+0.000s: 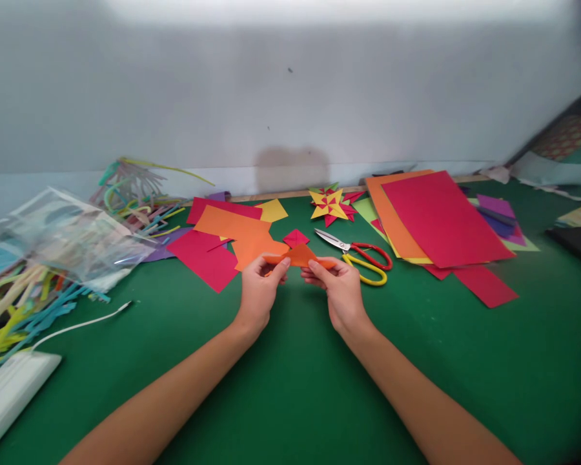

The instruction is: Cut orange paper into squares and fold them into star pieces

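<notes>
My left hand (264, 284) and my right hand (336, 284) pinch the two ends of a folded piece of orange paper (299, 254), thumbs toward me. The paper rises to a peak in the middle, above the green table. Just behind it lies a small folded red paper square (296, 237). Scissors (351, 248) with one red and one yellow handle rest right of my right hand, blades apart. Farther back sits a folded paper star (329, 204) in yellow and red, with some green showing.
Orange paper scraps (232, 223) and red paper pieces (206, 258) lie behind and left. Large red sheets (450, 219) are stacked at right over orange ones. Colourful strips (29, 303), a clear plastic bag (72, 226) and a white power strip (19, 387) with a cable occupy the left.
</notes>
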### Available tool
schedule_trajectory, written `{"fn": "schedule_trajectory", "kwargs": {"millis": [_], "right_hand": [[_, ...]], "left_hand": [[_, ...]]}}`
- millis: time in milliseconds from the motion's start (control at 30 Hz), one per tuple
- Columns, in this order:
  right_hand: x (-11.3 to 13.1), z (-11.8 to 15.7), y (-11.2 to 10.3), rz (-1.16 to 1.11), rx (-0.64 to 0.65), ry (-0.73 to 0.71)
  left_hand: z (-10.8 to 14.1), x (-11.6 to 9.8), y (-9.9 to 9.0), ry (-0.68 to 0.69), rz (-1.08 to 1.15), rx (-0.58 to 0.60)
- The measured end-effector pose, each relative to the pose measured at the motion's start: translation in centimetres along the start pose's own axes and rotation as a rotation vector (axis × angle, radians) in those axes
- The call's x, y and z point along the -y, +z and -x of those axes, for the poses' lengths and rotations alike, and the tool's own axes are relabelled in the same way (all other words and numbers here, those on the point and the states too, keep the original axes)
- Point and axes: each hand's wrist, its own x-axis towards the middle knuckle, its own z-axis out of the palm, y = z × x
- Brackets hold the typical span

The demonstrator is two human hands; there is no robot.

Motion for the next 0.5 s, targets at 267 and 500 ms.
{"fn": "schedule_trajectory", "kwargs": {"millis": [267, 500], "right_hand": [[0.24, -0.05, -0.03, -0.046, 0.005, 0.063], [0.30, 0.06, -0.18, -0.136, 0.061, 0.107]], "left_hand": [[-0.10, -0.38, -0.07, -0.014, -0.001, 0.004], [0.02, -0.61, 0.05, 0.002, 0.036, 0.010]]}}
